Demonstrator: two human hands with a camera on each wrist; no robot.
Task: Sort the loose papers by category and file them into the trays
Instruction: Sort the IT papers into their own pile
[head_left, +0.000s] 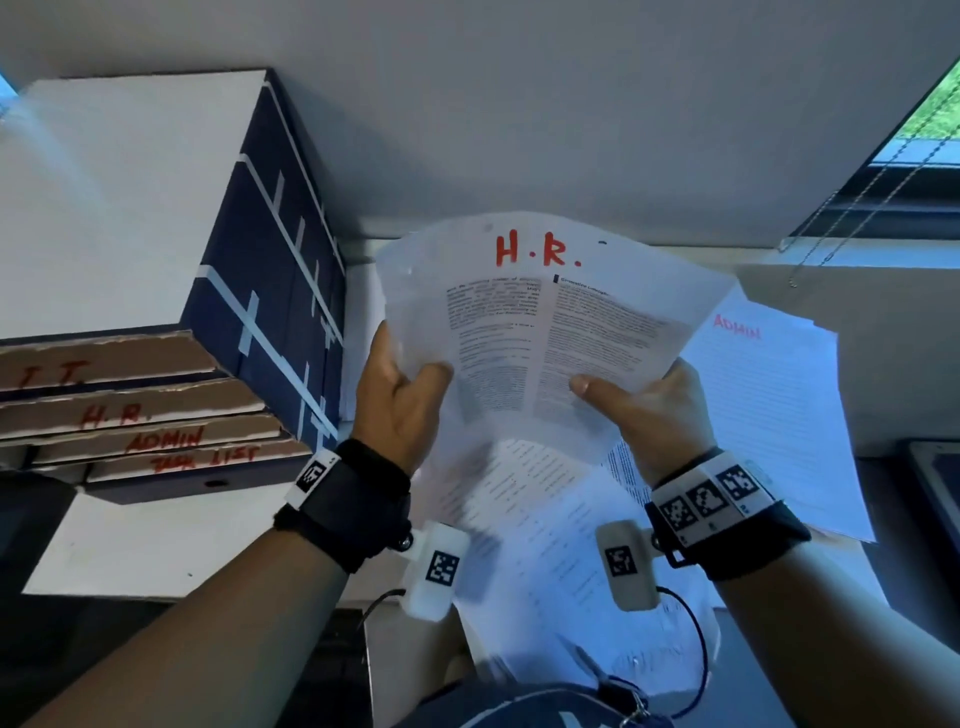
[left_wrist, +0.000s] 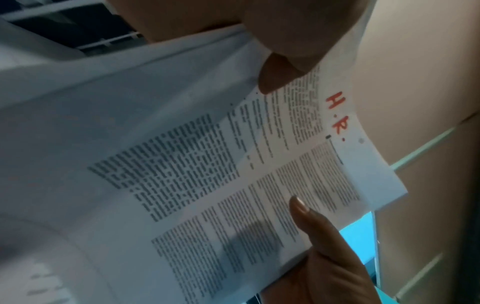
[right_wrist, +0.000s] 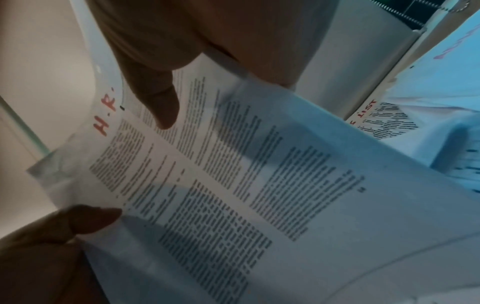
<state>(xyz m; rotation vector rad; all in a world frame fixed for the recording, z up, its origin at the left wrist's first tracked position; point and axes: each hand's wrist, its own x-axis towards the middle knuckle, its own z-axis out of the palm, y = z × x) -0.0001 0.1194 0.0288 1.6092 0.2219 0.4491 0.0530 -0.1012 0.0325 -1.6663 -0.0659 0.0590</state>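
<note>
A printed sheet marked "H.R." (head_left: 540, 332) in red is held up, curved, in front of me. My left hand (head_left: 415, 379) pinches its lower left edge, and my right hand (head_left: 618, 389) pinches its lower right edge, thumb on the print. The wrist views show the same H.R. sheet (left_wrist: 259, 164) (right_wrist: 207, 174) with a thumb at each side. At the left stands a stack of cardboard trays lettered I.T. (head_left: 104, 364), H.R. (head_left: 171, 408), ADMIN (head_left: 218, 434) and TASK LIST (head_left: 171, 465). More loose papers (head_left: 545, 525) lie below my hands.
A dark blue box with a white top (head_left: 260, 270) sits over the tray stack. A sheet pile marked ADMIN (head_left: 769, 405) lies to the right, and a sheet lettered "LIST" (right_wrist: 384, 121) beside it. Window-blind chains (head_left: 857, 197) hang at the upper right. A wall is close behind.
</note>
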